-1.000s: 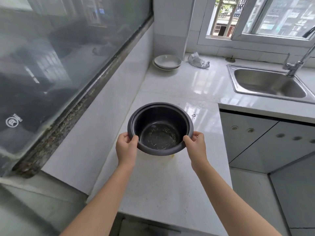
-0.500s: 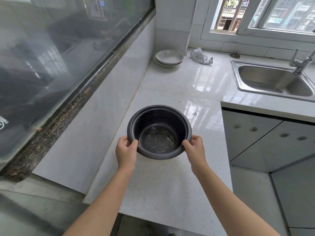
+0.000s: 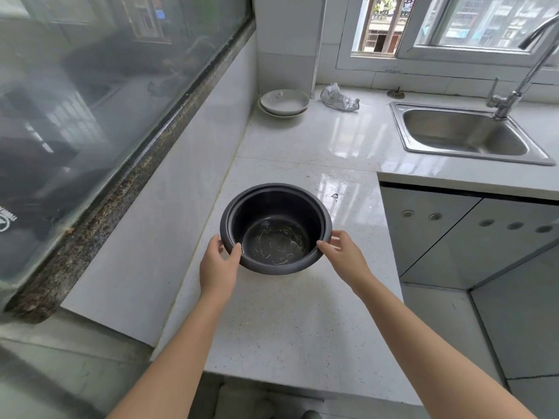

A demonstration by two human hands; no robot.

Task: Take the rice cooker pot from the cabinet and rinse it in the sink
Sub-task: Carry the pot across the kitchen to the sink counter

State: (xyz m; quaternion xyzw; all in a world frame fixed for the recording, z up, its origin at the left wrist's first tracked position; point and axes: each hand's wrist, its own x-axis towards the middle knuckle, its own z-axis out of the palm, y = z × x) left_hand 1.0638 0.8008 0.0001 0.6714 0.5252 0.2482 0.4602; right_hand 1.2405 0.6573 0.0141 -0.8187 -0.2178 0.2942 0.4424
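Note:
A dark round rice cooker pot point(image 3: 275, 207), its scratched bottom showing, is held just above the white speckled counter point(image 3: 272, 322). My left hand point(image 3: 218, 264) grips its near-left rim with the thumb inside. My right hand point(image 3: 343, 252) grips the near-right rim. The pot is empty and tilts slightly toward me. The steel sink point(image 3: 459, 133) lies at the far right, with a curved tap point(image 3: 514, 89) behind it.
Stacked white dishes point(image 3: 284, 101) sit in the far corner beside a crumpled plastic bag point(image 3: 338, 98). A glass panel with a dark stone ledge point(image 3: 127, 173) runs along the left. White cabinet doors point(image 3: 453, 234) stand below the sink counter on the right.
The pot and both hands have stayed together over the counter; the view has tilted down and shifted slightly, bringing the sink a little nearer.

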